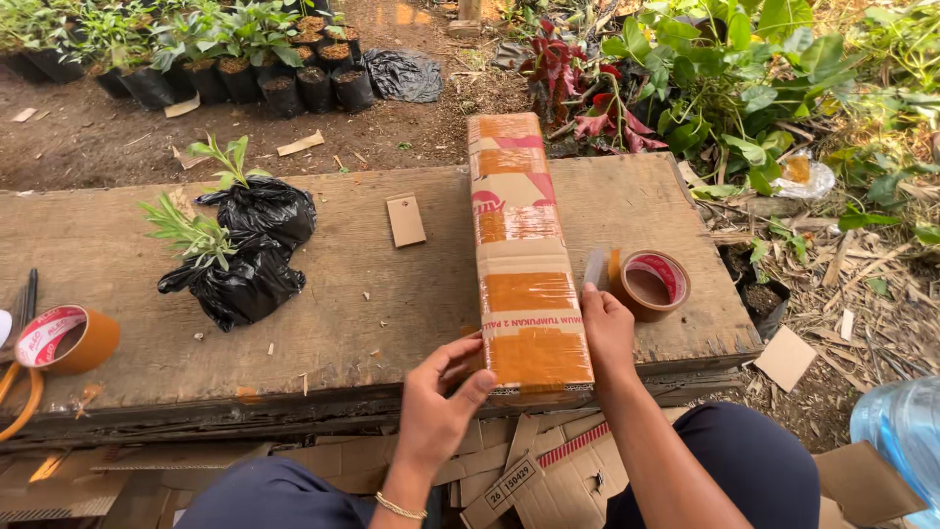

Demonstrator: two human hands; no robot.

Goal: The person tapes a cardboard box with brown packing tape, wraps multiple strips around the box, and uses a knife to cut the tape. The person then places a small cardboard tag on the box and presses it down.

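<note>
A wooden table (372, 284) is bearing a long taped box (524, 260), lying between both hands at its near end. The left hand (438, 407) is pressing curled fingers against its left side; the right hand (607, 328) is flattening closed fingers along its right edge, a tape roll (651, 284) sitting just beyond them.

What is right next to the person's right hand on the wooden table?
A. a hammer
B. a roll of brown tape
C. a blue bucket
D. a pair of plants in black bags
B: the roll of brown tape lies on the wooden table just beside the right hand, which rests against the side of the long taped cardboard box.
</note>
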